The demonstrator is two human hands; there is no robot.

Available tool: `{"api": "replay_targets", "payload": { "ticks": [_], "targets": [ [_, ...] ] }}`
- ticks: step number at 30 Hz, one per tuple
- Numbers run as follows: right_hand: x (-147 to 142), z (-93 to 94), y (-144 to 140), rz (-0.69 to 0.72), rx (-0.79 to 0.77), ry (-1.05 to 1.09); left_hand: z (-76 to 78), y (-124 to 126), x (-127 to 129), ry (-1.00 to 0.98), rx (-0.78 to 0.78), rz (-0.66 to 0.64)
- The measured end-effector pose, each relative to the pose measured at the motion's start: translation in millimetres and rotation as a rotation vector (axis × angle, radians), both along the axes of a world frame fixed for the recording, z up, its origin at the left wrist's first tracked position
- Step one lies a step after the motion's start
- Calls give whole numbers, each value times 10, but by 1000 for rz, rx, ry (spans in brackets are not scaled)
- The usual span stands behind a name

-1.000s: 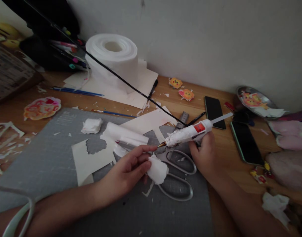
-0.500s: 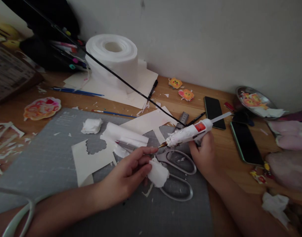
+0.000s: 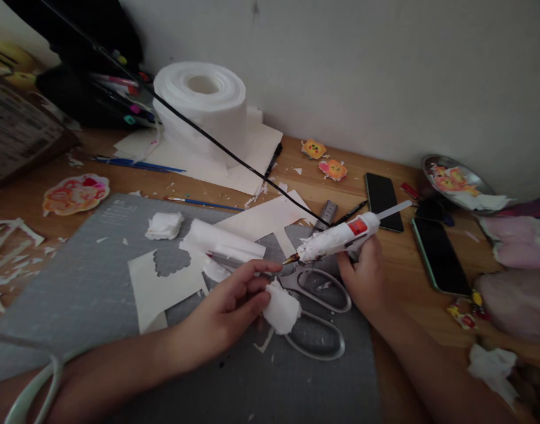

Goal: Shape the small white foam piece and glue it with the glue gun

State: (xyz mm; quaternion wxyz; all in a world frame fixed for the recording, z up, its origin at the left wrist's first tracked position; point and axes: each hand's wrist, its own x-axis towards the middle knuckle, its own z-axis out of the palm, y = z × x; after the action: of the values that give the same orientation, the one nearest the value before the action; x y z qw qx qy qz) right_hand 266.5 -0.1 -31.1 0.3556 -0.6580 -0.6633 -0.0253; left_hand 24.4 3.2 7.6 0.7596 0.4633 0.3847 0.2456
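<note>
A head-worn camera looks down on a cluttered wooden desk (image 3: pixel 402 259) with a grey cutting mat (image 3: pixel 97 282) across its near side. Farthest left of the fingers lie paper scraps and a painted cut-out (image 3: pixel 75 193); behind them, by the wall, stands a large roll of white foam sheet (image 3: pixel 203 100). On the mat, left of the fingers, sit a small white wad (image 3: pixel 164 225), a cream sheet with a scalloped hole cut from it (image 3: pixel 164 282), and a loosely rolled white strip (image 3: pixel 223 241). The left hand (image 3: pixel 228 312) has its fingers closed around a fluffy white wad (image 3: pixel 281 306), pinching it just above a pair of scissors (image 3: pixel 316 312) lying on the mat. Just beyond those fingertips hovers the dark nozzle of a white glue gun (image 3: pixel 335 238), near the wad but not touching it. The right hand (image 3: pixel 367 280) is wrapped around the gun's grip, fingers clenched on it; whether the trigger is pressed cannot be told. No glue shows on the wad, so gluing appears about to start, with cutting seemingly done. Right of the fingers lie two dark phones (image 3: pixel 382 197) (image 3: pixel 440 254) and a metal dish (image 3: pixel 455 176).
</note>
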Motion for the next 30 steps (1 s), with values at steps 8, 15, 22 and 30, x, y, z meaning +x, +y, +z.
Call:
{"api": "replay_targets", "payload": {
  "ticks": [8,15,22,30],
  "targets": [
    [-7,15,15,-5,-10,20,-15,-6,-14,-11,17,-51],
    [-10,3,13,-24,-5,17,-20,-14,-9,-29,7,-31],
    [-14,17,15,-12,-52,32,-17,-10,-5,-40,-14,-27],
    [-35,35,15,1,-91,72,-20,-12,-7,-41,-21,-21]
  ]
}}
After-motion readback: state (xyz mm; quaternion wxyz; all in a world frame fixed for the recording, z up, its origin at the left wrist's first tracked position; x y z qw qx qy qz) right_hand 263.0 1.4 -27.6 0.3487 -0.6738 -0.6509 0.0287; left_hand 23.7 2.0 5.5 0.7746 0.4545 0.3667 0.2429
